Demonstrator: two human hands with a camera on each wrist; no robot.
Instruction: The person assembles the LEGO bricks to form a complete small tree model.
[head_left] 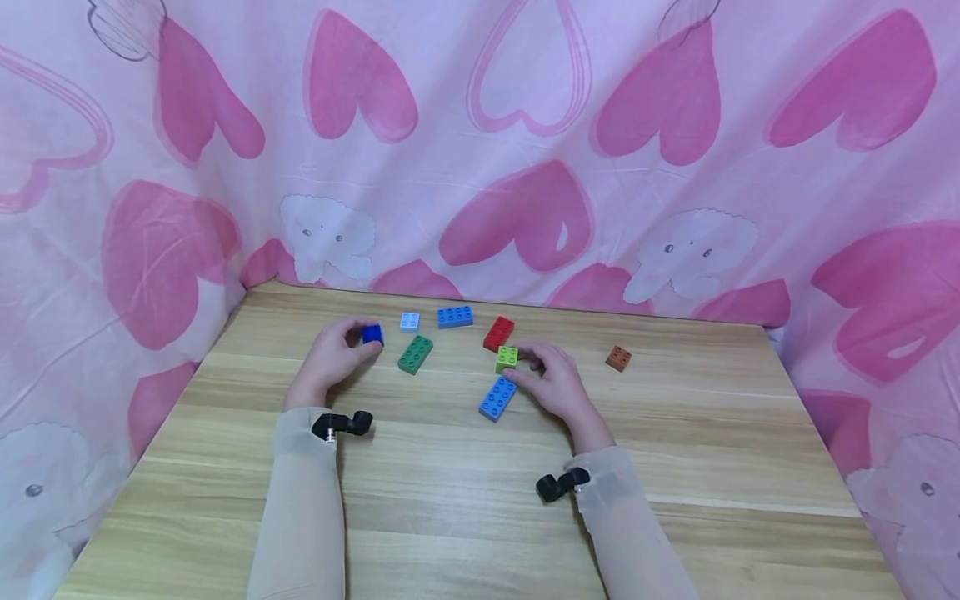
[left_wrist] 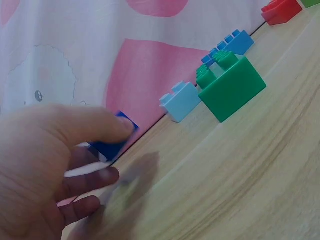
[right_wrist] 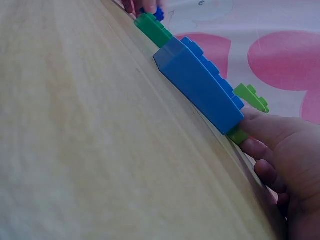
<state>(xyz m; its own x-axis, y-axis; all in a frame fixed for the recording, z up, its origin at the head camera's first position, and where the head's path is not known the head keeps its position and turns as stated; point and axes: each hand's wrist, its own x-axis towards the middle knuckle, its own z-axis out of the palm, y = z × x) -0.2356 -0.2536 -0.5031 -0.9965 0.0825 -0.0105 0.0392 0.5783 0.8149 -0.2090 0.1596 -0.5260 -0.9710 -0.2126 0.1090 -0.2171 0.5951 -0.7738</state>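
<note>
A: How does the grip of the left hand (head_left: 337, 354) stand?

B: Nearly closed, only a brick's width apart. It pinches a dark blue brick (head_left: 372, 335) between thumb and fingers, and the left wrist view shows the lower fingers loosely bent beneath.

A: And the right hand (head_left: 553, 379)?

B: Its grip is pinched about as narrowly, on a lime green brick (head_left: 506, 359) with four studs on top. The other fingers curl in toward the palm.

A: Where are those two bricks?

B: Both toward the far side of the counter (head_left: 450, 500), the dark blue one to the left, the lime green one near the middle.

A: What lies around the left one?

B: To its right, a light blue four-stud brick (head_left: 409, 322) and a green eight-stud brick (head_left: 416, 354), the green one nearer. A far blue brick (head_left: 455, 317) sits beyond them, further right.

A: And by the lime green one?

B: A red brick (head_left: 498, 332) just on its far side, and a near blue brick (head_left: 498, 398) just on its near side. I can't tell whether they touch it. Well off to the right lies a brown four-stud brick (head_left: 618, 358).
</note>
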